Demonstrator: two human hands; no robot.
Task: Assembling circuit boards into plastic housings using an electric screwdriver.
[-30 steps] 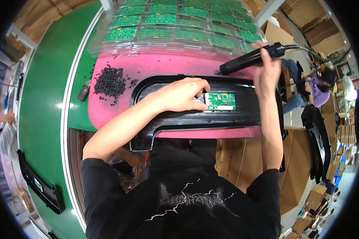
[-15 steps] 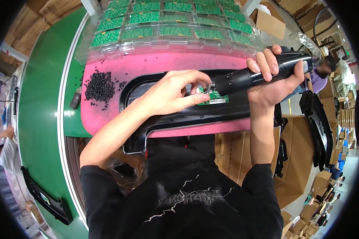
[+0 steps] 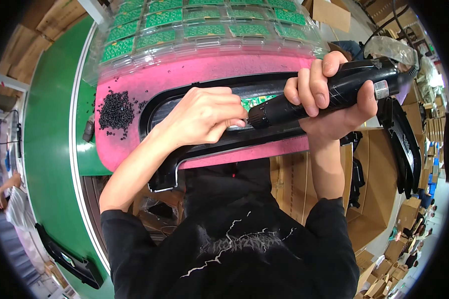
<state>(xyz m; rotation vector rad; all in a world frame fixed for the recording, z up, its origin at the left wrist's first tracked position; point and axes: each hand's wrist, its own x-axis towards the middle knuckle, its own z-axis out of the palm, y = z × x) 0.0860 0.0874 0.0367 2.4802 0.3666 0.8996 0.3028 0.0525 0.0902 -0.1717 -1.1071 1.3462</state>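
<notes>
My right hand (image 3: 334, 122) is wrapped round a black electric screwdriver (image 3: 356, 79), held nearly level with its nose pointing left. My left hand (image 3: 202, 117) is closed at that nose, thumb and fingertips pinched together. Whatever the pinch holds is too small or hidden to make out. Beneath both hands lies a long black plastic housing (image 3: 224, 151), its raised rim curving round at the left end. Inside it a green circuit board (image 3: 257, 101) shows partly, covered in places by the screwdriver and my fingers. A heap of small black screws (image 3: 115, 113) sits left of the housing.
The housing rests on a pink mat (image 3: 115, 154) over a green table (image 3: 50, 134). Clear plastic trays (image 3: 199, 42) of green boards stand behind. A small dark cylinder (image 3: 88, 131) lies left of the screws. Black plastic parts (image 3: 403, 149) and an open cardboard box (image 3: 371, 214) are at right.
The screwdriver has come left and slightly down, its nose now beside my left fingertips. My left fingers have curled in from a more open pinch over the board. The whole view has shifted a little.
</notes>
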